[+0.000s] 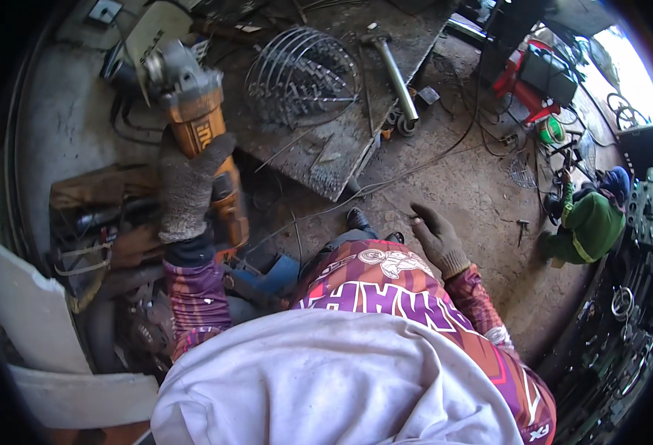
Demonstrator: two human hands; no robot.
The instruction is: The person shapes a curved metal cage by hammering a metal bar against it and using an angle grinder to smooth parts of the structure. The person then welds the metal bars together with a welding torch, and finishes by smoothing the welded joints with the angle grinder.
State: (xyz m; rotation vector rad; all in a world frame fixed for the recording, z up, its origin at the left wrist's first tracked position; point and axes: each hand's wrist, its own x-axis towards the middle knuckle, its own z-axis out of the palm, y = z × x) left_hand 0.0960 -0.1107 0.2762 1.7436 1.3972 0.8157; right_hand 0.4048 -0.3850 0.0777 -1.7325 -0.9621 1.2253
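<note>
My left hand [185, 189], in a grey-brown knitted glove, is wrapped round the body of an orange-and-grey angle grinder [195, 122]. The grinder is lifted at the left, its grey head pointing away from me beside the worktable. What its guard and disc look like is hard to make out. Gloved as well, my right hand [439, 241] hangs at my right side above the floor. Its fingers are loosely stretched and hold nothing. On the dark worktable [326, 174] ahead sits a round cage of bent metal rods [304, 78].
A metal pipe with a crosspiece [397, 78] lies along the table's right edge. Cables [445, 152] trail across the floor. Farther right a person in green [593, 222] crouches near a red stand [523, 89]. Cluttered metal parts [623, 334] fill the right side; a wooden box [104, 193] stands left.
</note>
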